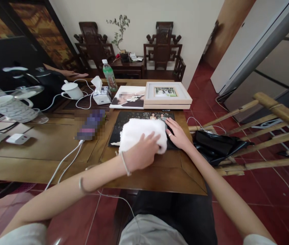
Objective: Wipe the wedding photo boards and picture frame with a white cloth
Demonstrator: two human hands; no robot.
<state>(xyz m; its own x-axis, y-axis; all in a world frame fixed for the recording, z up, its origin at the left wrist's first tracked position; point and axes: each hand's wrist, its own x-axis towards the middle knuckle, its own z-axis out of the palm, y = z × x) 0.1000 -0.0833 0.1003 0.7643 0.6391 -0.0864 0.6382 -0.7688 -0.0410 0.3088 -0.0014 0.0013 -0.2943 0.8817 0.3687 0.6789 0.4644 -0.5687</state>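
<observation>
A white fluffy towel (136,131), folded into a pad, lies across a dark photo panel (117,127). My left hand (144,151) presses on top of the towel, fingers spread over it. Whether its thumb is hooked under the towel I cannot tell. At the panel's right edge rests my right hand (177,132), fingers stretched out, with a ring on one of them. Two small figures in the panel's picture show above the towel; much of the rest is covered.
Behind the panel lie a white-edged photo print (127,97) and light wooden picture frames (168,97). A bottle (110,75), tissue box (102,95), lidded cup (72,90), phone (90,126) and cables occupy the left. A bamboo rack (251,168) stands right of the table (144,177). Another person's hand (69,73) appears far left.
</observation>
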